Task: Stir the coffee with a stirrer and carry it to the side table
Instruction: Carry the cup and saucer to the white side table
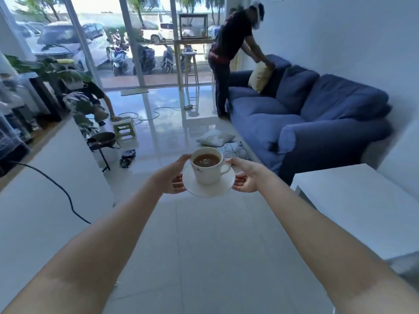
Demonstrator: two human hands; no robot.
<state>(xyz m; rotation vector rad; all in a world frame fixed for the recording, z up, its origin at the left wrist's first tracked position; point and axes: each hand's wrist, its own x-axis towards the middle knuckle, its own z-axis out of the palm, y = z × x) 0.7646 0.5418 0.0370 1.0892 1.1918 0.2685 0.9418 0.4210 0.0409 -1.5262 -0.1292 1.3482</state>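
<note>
A white cup (207, 169) full of brown coffee stands upright on a white saucer (208, 189), held out in front of me above the tiled floor. My left hand (175, 177) grips the saucer's left rim, thumb up by the cup. My right hand (246, 177) grips the right rim, with the thumb near the cup's handle. No stirrer shows in the cup or in either hand. A low white side table (353, 207) stands to the right, a little below the saucer's level.
A blue sofa (306, 118) runs along the right wall, with a person bent over its cushions. Another person crouches at the left by a small stool (124, 128). A white counter (52, 177) with a black cable is at my left. Pillows (215, 137) lie on the floor ahead.
</note>
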